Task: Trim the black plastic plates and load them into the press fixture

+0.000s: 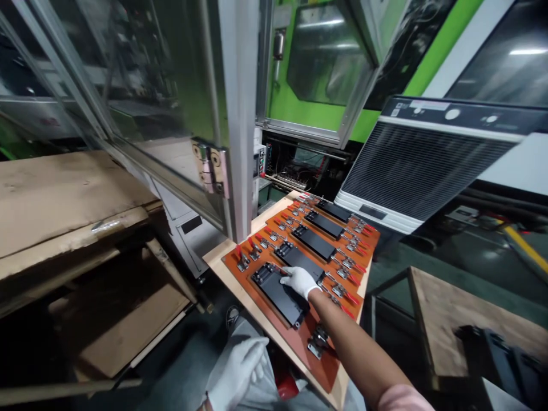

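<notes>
Both hands wear white knit gloves that cover them to the wrist. The right hand, the one nearer the orange-brown fixture board, has a bare forearm behind its glove and a short pale pink sleeve at the upper arm. The left hand, farther from that board, shows a glove with soft folds across the back and a ribbed cuff.
</notes>
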Action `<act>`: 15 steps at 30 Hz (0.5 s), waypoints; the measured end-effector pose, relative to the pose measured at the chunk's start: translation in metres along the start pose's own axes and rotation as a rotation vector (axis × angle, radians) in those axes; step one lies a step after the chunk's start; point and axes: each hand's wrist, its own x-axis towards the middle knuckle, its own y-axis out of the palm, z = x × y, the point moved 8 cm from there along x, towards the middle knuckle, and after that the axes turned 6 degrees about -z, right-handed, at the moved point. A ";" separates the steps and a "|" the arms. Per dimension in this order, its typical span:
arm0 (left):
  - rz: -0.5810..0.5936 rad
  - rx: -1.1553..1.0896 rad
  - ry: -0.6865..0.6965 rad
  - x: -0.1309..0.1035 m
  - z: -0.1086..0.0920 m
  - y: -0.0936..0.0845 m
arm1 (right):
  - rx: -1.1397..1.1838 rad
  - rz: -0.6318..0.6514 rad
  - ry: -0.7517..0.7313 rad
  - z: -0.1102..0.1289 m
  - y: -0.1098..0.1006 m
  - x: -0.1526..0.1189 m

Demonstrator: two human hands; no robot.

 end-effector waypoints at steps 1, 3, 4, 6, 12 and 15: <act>-0.014 0.002 -0.013 0.002 -0.003 0.003 | -0.025 -0.066 0.012 -0.002 -0.012 -0.010; -0.050 0.005 -0.051 0.004 -0.006 0.007 | -0.088 -0.182 0.062 -0.013 -0.036 -0.039; -0.067 0.011 -0.068 0.004 -0.006 0.008 | -0.126 -0.223 0.101 -0.022 -0.045 -0.058; -0.096 0.037 -0.099 0.003 -0.007 0.008 | -0.199 -0.280 0.204 -0.049 -0.057 -0.098; -0.045 0.197 -0.111 0.003 -0.017 0.026 | -0.181 -0.308 0.402 -0.127 -0.035 -0.169; -0.016 0.199 -0.098 0.012 -0.013 0.036 | -0.099 -0.314 0.419 -0.147 -0.012 -0.172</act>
